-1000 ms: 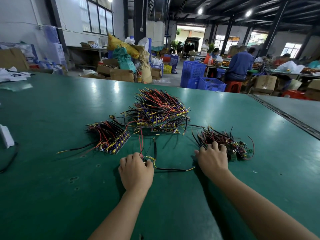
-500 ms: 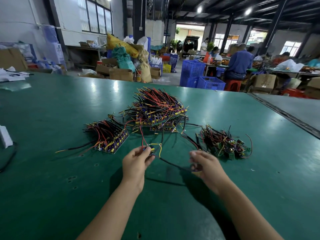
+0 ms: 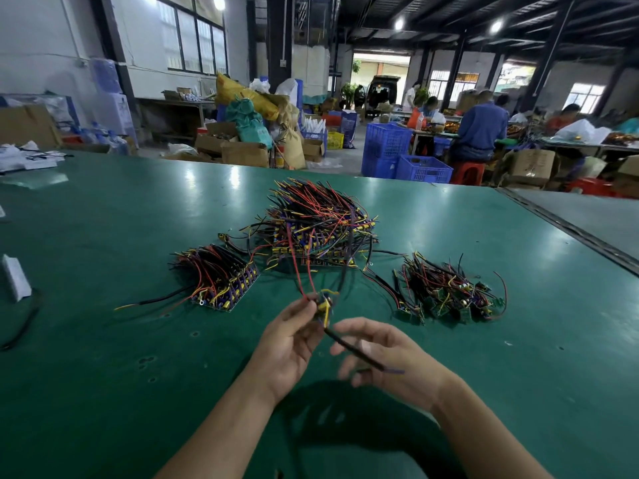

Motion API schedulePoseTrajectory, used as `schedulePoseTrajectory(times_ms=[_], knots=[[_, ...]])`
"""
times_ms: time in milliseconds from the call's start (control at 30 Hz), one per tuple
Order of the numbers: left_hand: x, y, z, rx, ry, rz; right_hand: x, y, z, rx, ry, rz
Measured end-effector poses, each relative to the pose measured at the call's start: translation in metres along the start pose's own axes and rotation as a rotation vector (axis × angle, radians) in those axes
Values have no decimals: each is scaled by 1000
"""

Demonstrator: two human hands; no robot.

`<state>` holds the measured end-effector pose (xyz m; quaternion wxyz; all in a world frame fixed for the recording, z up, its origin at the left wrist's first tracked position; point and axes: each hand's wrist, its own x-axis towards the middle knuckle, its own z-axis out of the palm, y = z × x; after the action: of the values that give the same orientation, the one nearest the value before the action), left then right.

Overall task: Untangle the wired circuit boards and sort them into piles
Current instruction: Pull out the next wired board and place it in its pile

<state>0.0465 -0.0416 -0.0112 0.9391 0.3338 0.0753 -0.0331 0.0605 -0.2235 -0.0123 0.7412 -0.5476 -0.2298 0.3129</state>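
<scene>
Three heaps of wired circuit boards lie on the green table (image 3: 103, 392): a neat left pile (image 3: 221, 281), a big tangled middle pile (image 3: 318, 223) and a right pile (image 3: 446, 293) of small green boards. My left hand (image 3: 287, 344) pinches one small wired board (image 3: 324, 305) above the table, in front of the middle pile. Its red wires run up to that pile. Its black wire (image 3: 356, 352) lies across my right hand (image 3: 390, 361), which is blurred, with the fingers apart.
A white block (image 3: 14, 276) and a black cable (image 3: 20, 326) sit at the table's left edge. A seam (image 3: 567, 224) divides this table from a grey one on the right. Boxes, blue crates (image 3: 423, 167) and seated people are beyond the far edge.
My left hand lifted one wired board off the table, towards the middle pile. My right hand left the right pile, pinched the black wire, then spread its fingers close to the left hand.
</scene>
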Motion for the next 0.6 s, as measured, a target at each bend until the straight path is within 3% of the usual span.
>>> schedulePoseTrajectory(times_ms=[133,300,433,600], knots=[[-1,-8,3,180,10,-16,7,5,12,-9,176,-91],[3,-8,2,135,-34,-38,12,3,13,61,415,-124],[0,-9,2,160,-133,-42,14,6,12,-15,466,-135],[-1,-13,2,324,-94,28,12,8,6,-113,392,-149]])
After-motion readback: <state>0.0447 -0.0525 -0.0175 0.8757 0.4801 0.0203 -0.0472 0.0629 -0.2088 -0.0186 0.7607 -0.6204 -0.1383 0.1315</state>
